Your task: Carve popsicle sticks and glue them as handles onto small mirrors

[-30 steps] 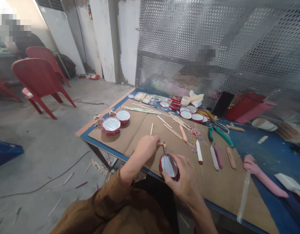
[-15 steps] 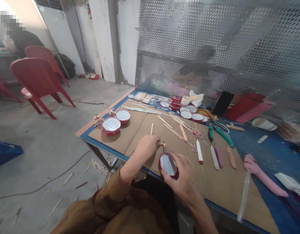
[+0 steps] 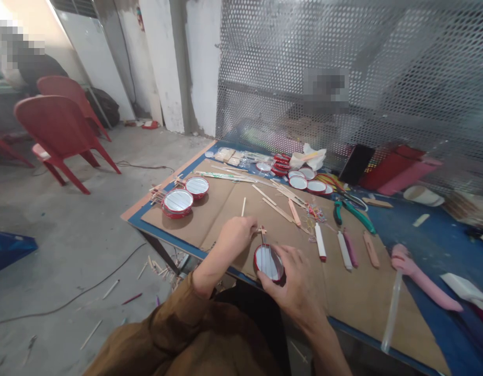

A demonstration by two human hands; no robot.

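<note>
My right hand (image 3: 294, 284) is wrapped round a small red-rimmed round lid (image 3: 268, 262) with strings across its white face, held just above the cardboard sheet (image 3: 265, 219). My left hand (image 3: 236, 235) is closed in a pinch at the thin wooden stick piece (image 3: 262, 231) that juts from the lid's top edge. Two finished red-rimmed lids with sticks (image 3: 177, 201) lie at the table's far left corner.
On the cardboard lie craft sticks (image 3: 278, 210), rubber bands (image 3: 315, 213), green pliers (image 3: 353, 214), pink and white pieces (image 3: 345, 250) and a pink glue gun (image 3: 422, 279). More lids (image 3: 300, 181) sit by the perforated metal screen (image 3: 343, 78). Red chairs (image 3: 57, 130) stand on the littered floor.
The view has shifted slightly; both hands keep their hold, with the lid nudged a little up and to the left.
</note>
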